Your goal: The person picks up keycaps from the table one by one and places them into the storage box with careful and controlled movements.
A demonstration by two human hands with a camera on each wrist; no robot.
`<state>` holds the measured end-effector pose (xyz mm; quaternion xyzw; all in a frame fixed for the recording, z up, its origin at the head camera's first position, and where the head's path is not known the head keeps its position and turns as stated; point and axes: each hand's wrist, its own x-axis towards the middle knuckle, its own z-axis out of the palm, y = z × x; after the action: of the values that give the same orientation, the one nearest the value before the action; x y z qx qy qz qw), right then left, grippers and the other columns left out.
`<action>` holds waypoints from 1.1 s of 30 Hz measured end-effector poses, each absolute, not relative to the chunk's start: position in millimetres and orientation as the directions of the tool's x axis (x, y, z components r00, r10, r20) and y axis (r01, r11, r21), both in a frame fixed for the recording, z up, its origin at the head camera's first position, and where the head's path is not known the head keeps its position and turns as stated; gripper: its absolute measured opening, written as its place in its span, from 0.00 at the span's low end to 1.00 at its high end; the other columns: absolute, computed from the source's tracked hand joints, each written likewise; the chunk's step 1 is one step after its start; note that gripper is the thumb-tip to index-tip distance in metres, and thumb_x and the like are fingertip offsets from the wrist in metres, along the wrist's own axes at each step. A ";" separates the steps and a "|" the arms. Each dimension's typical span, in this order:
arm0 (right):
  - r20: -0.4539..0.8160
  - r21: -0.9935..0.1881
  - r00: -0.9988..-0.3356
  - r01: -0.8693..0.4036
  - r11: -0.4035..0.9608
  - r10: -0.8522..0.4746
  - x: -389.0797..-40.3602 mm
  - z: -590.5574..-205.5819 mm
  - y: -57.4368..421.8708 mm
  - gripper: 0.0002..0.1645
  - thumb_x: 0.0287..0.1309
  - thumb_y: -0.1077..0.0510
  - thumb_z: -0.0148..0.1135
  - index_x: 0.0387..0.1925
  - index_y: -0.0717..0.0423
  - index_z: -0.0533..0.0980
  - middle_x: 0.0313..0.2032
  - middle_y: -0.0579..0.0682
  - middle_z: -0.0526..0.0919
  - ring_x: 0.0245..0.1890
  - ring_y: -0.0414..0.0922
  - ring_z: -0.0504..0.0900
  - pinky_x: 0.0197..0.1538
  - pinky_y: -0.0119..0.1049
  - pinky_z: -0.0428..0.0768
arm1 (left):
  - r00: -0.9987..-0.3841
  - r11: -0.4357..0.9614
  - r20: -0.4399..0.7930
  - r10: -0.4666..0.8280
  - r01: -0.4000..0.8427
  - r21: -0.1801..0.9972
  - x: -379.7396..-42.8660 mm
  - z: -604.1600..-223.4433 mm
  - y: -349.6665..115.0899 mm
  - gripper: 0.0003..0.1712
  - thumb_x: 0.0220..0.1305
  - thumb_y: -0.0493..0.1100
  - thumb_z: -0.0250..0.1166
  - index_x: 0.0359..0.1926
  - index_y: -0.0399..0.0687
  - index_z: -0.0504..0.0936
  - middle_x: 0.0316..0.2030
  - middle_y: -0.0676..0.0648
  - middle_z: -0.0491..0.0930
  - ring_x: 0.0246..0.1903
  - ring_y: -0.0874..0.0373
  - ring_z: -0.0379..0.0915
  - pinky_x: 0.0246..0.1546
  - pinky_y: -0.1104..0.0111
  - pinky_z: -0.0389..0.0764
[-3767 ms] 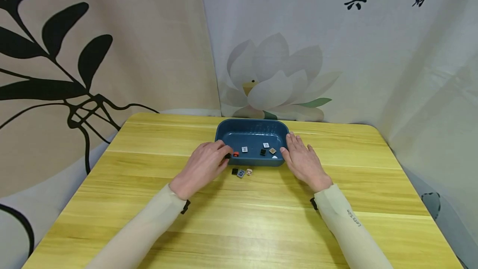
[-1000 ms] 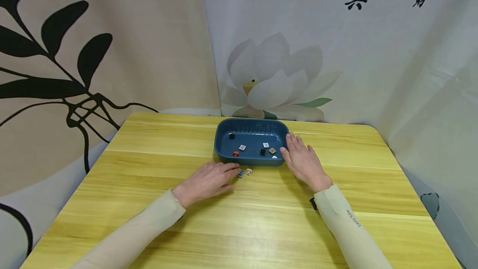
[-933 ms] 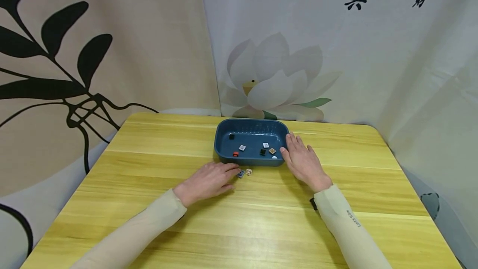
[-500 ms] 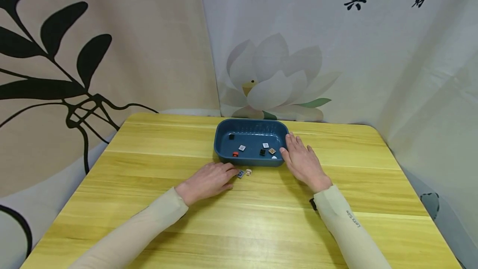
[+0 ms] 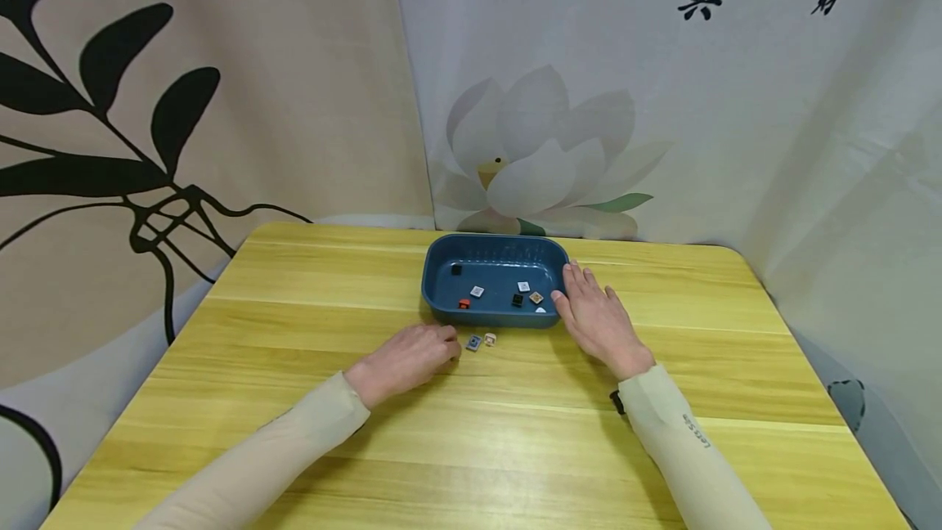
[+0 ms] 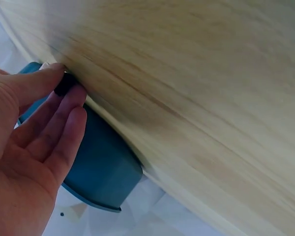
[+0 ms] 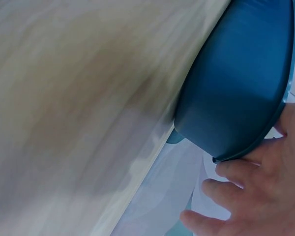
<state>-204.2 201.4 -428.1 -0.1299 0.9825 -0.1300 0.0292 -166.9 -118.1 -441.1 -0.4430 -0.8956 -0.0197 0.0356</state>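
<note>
My left hand (image 5: pixel 403 360) pinches a small black keycap (image 6: pixel 65 84) between thumb and fingertips, low over the table just in front of the tray. In the head view the fingers hide that keycap. Right beside those fingertips, a blue-grey keycap (image 5: pixel 473 343) and a whitish one with a darker mark (image 5: pixel 490 339) lie on the wood. A dark blue rectangular tray (image 5: pixel 493 321) stands behind them. My right hand (image 5: pixel 599 321) rests with straight fingers against the tray's right end, touching its rim.
Several keycaps lie scattered in the tray, among them a red one (image 5: pixel 464 303), a white one (image 5: pixel 477 291) and a black one (image 5: pixel 456 269). The wooden table (image 5: pixel 500 448) ends just behind the tray at a printed curtain (image 5: pixel 331 105).
A black keycap that was at my left fingers now lies in the tray's far left. My left hand came back to the table and curled its fingers round another black keycap. My right hand stayed put.
</note>
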 end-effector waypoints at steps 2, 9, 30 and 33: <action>-0.020 -0.265 -0.965 -0.249 0.932 -0.263 -203.9 -428.0 201.3 0.42 0.83 0.39 0.31 0.81 0.64 0.46 0.81 0.60 0.45 0.80 0.61 0.47 0.75 0.67 0.51 | -0.605 0.606 0.078 0.793 0.795 0.004 -166.7 -441.5 -118.5 0.12 0.58 0.27 0.74 0.38 0.48 0.89 0.32 0.52 0.78 0.26 0.63 0.73 0.30 0.73 0.80; -0.016 -0.266 -0.965 -0.247 0.932 -0.260 -203.7 -428.1 201.8 0.41 0.83 0.40 0.32 0.81 0.64 0.47 0.81 0.60 0.46 0.80 0.61 0.48 0.75 0.67 0.51 | -0.609 0.609 0.098 0.787 0.793 0.028 -166.0 -442.1 -119.2 0.07 0.64 0.32 0.72 0.38 0.49 0.88 0.33 0.52 0.78 0.27 0.65 0.73 0.30 0.75 0.79; -0.015 -0.265 -0.964 -0.252 0.931 -0.265 -205.0 -429.7 202.3 0.42 0.83 0.39 0.33 0.81 0.64 0.47 0.81 0.60 0.45 0.80 0.61 0.48 0.75 0.67 0.51 | -0.648 0.665 0.264 0.714 0.746 0.035 -186.9 -397.0 -103.4 0.11 0.66 0.40 0.73 0.49 0.44 0.88 0.43 0.48 0.84 0.40 0.58 0.83 0.44 0.68 0.85; -0.019 -0.266 -0.964 -0.251 0.931 -0.265 -204.8 -429.2 202.1 0.42 0.83 0.40 0.33 0.81 0.64 0.47 0.81 0.60 0.45 0.80 0.62 0.48 0.75 0.67 0.51 | -0.674 0.684 0.267 0.689 0.726 0.065 -193.1 -394.9 -100.8 0.10 0.66 0.40 0.73 0.47 0.43 0.88 0.42 0.48 0.84 0.40 0.58 0.83 0.44 0.68 0.85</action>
<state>-204.8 202.1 -429.2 -0.1315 0.9821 -0.1320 0.0272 -193.1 -100.8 -394.9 -0.3884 -0.9110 -0.0831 0.1111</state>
